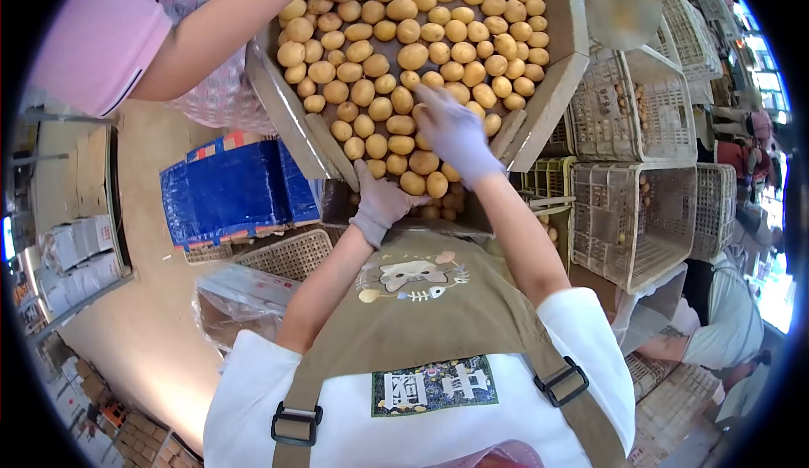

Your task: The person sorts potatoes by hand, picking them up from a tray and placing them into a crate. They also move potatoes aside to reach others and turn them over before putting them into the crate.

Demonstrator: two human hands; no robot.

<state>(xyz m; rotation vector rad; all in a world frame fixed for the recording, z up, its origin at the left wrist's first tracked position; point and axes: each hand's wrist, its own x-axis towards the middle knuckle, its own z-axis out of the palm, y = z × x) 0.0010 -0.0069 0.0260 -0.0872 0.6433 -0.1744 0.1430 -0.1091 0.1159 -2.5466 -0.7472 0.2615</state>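
Observation:
Many round yellow-brown fruits or potatoes (412, 55) lie spread over a tray (552, 110) with raised wooden sides. My right hand (455, 131), in a pale glove, reaches over them from the right, its fingers touching the produce near the middle; whether it grips a piece cannot be made out. My left hand (383, 203), also gloved, is at the tray's near opening, thumb and fingers apart, beside the lowest pieces. Below the opening, a box (341, 203) holds more pieces, partly hidden by my hands.
A co-worker's arm (227, 34) reaches over the tray from the upper left. White plastic crates (632, 224) are stacked at the right, one crate (291, 253) stands lower left near a blue-covered box (223, 190). Another person (729, 316) is at the far right.

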